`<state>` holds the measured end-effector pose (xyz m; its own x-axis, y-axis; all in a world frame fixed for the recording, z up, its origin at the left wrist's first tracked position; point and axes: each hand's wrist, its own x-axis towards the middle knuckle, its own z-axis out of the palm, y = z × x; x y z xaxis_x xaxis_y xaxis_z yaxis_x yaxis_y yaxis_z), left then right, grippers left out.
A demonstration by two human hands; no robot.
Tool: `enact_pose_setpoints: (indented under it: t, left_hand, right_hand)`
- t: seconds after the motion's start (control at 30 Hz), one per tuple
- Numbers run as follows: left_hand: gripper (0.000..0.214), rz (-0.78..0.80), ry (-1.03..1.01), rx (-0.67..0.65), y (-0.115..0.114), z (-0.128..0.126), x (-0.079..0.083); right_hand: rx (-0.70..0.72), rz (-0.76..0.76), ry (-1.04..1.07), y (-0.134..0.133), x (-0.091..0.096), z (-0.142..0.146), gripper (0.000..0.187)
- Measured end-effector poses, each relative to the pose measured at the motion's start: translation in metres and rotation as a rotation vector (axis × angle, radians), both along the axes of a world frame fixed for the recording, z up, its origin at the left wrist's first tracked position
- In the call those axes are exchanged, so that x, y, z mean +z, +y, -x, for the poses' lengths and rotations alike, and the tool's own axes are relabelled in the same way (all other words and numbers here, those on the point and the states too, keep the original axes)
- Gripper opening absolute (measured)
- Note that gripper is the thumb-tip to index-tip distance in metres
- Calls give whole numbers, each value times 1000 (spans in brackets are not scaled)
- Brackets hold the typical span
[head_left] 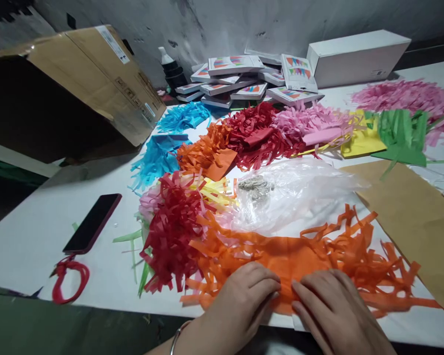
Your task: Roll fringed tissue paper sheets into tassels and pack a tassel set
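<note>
A sheet of orange tissue paper [288,251] with fringed strips at both ends lies spread at the front edge of the table. My left hand [244,296] has its fingers curled on the sheet's near edge, left of the middle. Close beside it, my right hand [336,305] grips the same edge with bent fingers; both thumbs are mostly hidden. Left of the orange sheet is a heap of red fringed tissue [173,227]. Just beyond it lies a clear plastic bag [299,192] with a bundle of greyish string [257,187] at its left end.
More fringed tissue, such as a blue bunch [159,155] and a green one [403,133], lies farther back. Flat boxes [237,64] are piled by the wall near a white box [355,59]. A cardboard box [92,74], a phone [92,224] and brown paper [410,212] flank the work.
</note>
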<state>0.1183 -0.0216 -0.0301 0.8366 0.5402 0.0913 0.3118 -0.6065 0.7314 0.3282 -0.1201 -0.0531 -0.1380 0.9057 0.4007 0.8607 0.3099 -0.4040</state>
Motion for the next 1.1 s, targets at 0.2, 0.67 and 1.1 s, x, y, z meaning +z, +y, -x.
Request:
enact_pose_setpoints:
  t: [0.2, 0.67, 1.1]
  left_hand:
    - [23, 7, -2, 75, -2, 4, -1]
    - [20, -142, 589, 238, 39, -35, -1]
    - [25, -382, 221, 199, 35, -24, 9]
  right_hand:
    - [9, -49, -17, -1, -10, -10, 26]
    - [-326, -53, -282, 43, -1, -12, 27]
    - [-32, -212, -49, 32, -13, -1, 25]
